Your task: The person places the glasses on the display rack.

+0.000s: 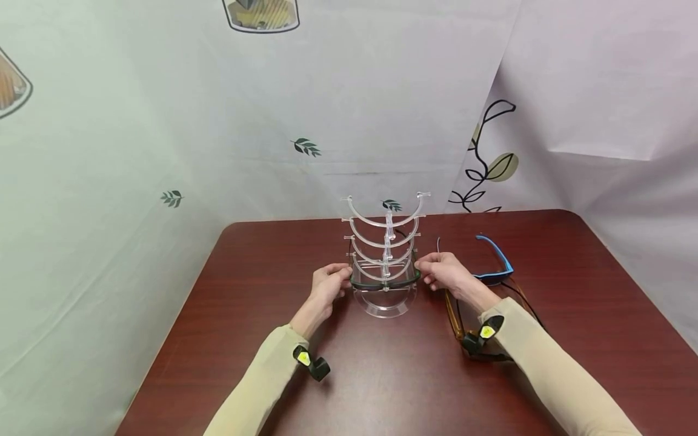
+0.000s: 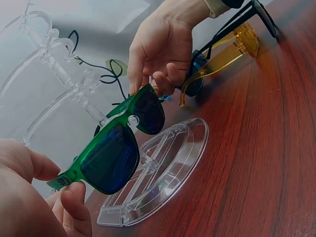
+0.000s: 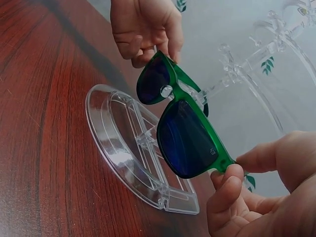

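Green-framed sunglasses [image 2: 109, 157] with dark blue lenses sit across the lowest arm of a clear plastic display stand [image 1: 388, 237], above its curved base [image 1: 384, 312]. My left hand [image 1: 330, 283] pinches one outer corner of the frame between thumb and fingers. At the opposite corner my right hand [image 1: 444, 271] pinches the frame the same way, plain in the right wrist view. A clear knob of the stand shows at the nose bridge, between the lenses. The stand's upper curved arms rise bare above the sunglasses.
Right of the stand, beside and under my right forearm, lie blue-framed sunglasses [image 1: 497, 254], yellow-orange glasses [image 1: 454, 315] and a black-framed pair [image 2: 266, 19]. The reddish-brown tabletop [image 1: 371, 375] ends at a white patterned sheet [image 1: 262, 121] behind.
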The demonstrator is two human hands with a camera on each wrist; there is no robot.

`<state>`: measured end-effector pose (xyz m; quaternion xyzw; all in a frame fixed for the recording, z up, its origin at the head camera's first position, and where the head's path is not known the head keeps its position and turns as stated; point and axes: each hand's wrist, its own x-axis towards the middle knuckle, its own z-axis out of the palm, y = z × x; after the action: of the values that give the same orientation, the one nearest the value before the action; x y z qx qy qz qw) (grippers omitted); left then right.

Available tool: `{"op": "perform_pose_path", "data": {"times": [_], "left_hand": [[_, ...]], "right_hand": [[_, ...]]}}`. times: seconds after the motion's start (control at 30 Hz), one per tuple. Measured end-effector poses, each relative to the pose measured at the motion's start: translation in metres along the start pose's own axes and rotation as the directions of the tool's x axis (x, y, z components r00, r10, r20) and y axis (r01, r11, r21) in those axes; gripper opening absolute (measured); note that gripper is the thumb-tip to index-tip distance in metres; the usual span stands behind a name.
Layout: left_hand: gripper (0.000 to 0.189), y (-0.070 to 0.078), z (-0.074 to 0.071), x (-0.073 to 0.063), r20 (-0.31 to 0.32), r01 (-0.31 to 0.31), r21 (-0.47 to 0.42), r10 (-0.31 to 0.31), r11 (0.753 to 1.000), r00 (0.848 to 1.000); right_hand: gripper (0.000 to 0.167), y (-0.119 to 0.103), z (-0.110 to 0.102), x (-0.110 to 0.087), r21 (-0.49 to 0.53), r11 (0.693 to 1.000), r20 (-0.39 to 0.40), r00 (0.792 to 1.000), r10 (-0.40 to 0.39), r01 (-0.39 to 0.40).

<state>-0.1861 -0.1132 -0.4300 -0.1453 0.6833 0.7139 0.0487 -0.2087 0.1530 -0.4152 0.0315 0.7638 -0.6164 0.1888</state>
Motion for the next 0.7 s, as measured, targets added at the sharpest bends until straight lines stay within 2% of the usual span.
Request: {"op": "perform_pose_path", "data": {"times": [0.27, 0.37, 0.53, 0.7], "left_hand": [[0.027, 0.001, -0.001, -0.002, -0.003, -0.026, 0.030, 0.026, 0.999, 1.000], [0.023, 0.000, -0.002, -0.003, -0.027, -0.031, 0.041, 0.032, 0.999, 0.999], [0.025, -0.002, -0.007, -0.006, -0.139, -0.057, 0.059, 0.064, 0.997, 0.988], [0.027, -0.005, -0.015, -0.013, -0.279, -0.110, 0.059, 0.123, 0.992, 0.952]], "right_hand": [[0.029, 0.001, 0.001, -0.001, -0.016, 1.000, -0.019, 1.000, -0.010, 0.010], [0.029, 0.001, 0.000, -0.002, -0.025, 1.000, -0.025, 1.000, -0.011, 0.011], [0.030, -0.001, -0.003, -0.006, -0.052, 0.998, -0.033, 0.999, -0.026, 0.024], [0.027, -0.002, -0.009, -0.012, -0.070, 0.997, -0.053, 0.997, -0.048, 0.045]]}}
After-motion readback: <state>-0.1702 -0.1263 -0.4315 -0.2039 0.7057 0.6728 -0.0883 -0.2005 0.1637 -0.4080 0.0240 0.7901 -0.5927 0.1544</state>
